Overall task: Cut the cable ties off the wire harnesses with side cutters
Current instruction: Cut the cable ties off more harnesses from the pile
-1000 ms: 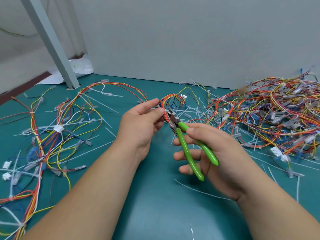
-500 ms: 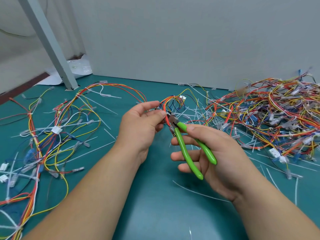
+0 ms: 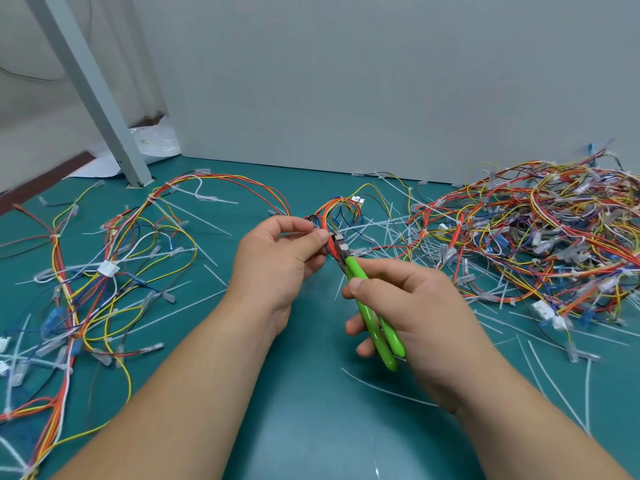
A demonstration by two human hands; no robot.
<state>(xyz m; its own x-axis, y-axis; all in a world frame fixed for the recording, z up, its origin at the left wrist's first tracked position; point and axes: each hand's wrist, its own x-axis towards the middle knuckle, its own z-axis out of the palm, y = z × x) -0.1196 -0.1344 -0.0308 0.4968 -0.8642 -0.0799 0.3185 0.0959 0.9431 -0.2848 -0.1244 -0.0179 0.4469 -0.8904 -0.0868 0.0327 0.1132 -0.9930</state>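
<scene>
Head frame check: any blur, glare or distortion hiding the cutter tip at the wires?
Head view: soft, even light, no glare on the green mat; mild wide-angle stretch toward the corners; loose harnesses at the left edge are blurred; the tip of the side cutters, at the held harness by the left hand, is small and soft.

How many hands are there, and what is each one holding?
2. The left hand, mid-frame, pinches the wire harness; the right hand, just right of it, grips the green side cutters, whose tip meets the harness. None seem hidden.
</scene>
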